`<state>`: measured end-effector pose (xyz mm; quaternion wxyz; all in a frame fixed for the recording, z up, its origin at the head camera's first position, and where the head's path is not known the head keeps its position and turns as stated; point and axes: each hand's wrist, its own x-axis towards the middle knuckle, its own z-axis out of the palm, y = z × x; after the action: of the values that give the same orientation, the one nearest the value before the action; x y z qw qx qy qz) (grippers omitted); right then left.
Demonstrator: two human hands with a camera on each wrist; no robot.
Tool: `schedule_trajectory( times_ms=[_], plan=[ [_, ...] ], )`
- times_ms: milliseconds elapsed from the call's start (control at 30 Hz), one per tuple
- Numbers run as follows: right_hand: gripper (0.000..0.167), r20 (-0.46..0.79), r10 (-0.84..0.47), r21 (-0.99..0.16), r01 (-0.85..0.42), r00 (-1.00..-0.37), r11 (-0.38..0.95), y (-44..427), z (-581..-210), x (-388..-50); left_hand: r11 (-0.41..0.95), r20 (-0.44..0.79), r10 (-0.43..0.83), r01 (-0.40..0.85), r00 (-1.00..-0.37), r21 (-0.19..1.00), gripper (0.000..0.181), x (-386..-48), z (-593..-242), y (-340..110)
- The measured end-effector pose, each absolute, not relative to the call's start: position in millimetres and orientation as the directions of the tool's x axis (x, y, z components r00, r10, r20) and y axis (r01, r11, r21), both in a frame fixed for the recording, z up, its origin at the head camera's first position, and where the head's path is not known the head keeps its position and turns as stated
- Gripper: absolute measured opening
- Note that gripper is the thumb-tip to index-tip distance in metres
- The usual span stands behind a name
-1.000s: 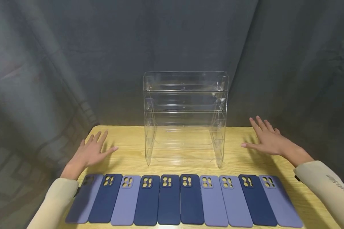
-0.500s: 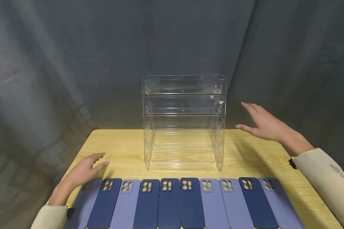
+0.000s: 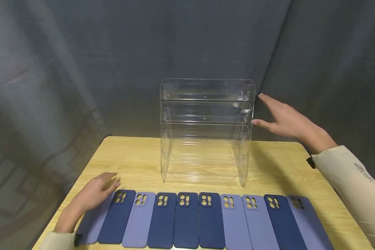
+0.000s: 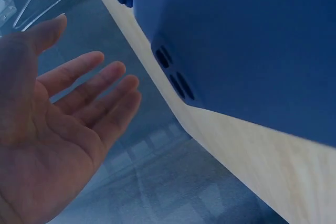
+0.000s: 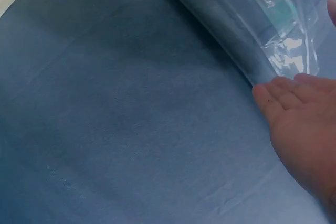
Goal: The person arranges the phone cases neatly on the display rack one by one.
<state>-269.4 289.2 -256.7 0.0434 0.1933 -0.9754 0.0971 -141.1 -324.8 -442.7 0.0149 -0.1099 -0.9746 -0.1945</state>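
Observation:
My left hand [image 3: 92, 194] hovers over the top of the leftmost lavender phone case [image 3: 97, 222], covering its camera cutouts; the fingers are loosely bent and hold nothing. In the left wrist view the palm of that hand [image 4: 58, 129] faces the camera, apart from the case [image 4: 236, 51]. My right hand [image 3: 290, 119] is raised beside the right side of a clear tiered rack [image 3: 206, 100], fingers extended, thumb apart. Whether it touches the rack I cannot tell. In the right wrist view the right hand's fingers [image 5: 294, 98] lie near the shiny clear plastic [image 5: 289, 51].
A row of dark blue phone cases [image 3: 185, 222] and lavender phone cases [image 3: 237, 222] lies along the front of the wooden table [image 3: 131, 156]. The rack stands behind them. A grey curtain [image 3: 112, 69] hangs behind the table.
My right hand has risen and moved left toward the rack's side. The left hand has drawn back from the table's far left to above the leftmost case. The view has shifted slightly.

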Motion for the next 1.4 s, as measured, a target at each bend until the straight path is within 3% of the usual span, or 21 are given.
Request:
schedule_trajectory(
  times_ms=[467, 700, 1000, 1400],
  plan=[
    [0.105, 0.166, -0.383, -0.215, -0.413, -0.909, 0.885, 271.3, -247.2, -280.5, 0.92, 0.139, 0.176, 0.214, -0.974, 0.328, 0.052, -119.0, -454.4, -331.8],
    [0.103, 0.185, -0.404, -0.221, -0.438, -0.896, 0.871, 264.7, -240.7, -289.7, 0.936, 0.107, 0.145, 0.171, -0.984, 0.308, 0.058, -102.8, -462.9, -334.1],
    [0.101, 0.181, -0.411, -0.189, -0.442, -0.893, 0.877, 265.2, -231.2, -295.7, 0.942, 0.115, 0.146, 0.174, -0.983, 0.286, 0.067, -87.1, -472.5, -330.7],
    [0.095, 0.206, -0.432, -0.134, -0.463, -0.878, 0.876, 277.5, -229.1, -294.1, 0.947, 0.084, 0.16, 0.177, -0.984, 0.269, 0.065, -73.6, -473.1, -323.6]
  ],
)
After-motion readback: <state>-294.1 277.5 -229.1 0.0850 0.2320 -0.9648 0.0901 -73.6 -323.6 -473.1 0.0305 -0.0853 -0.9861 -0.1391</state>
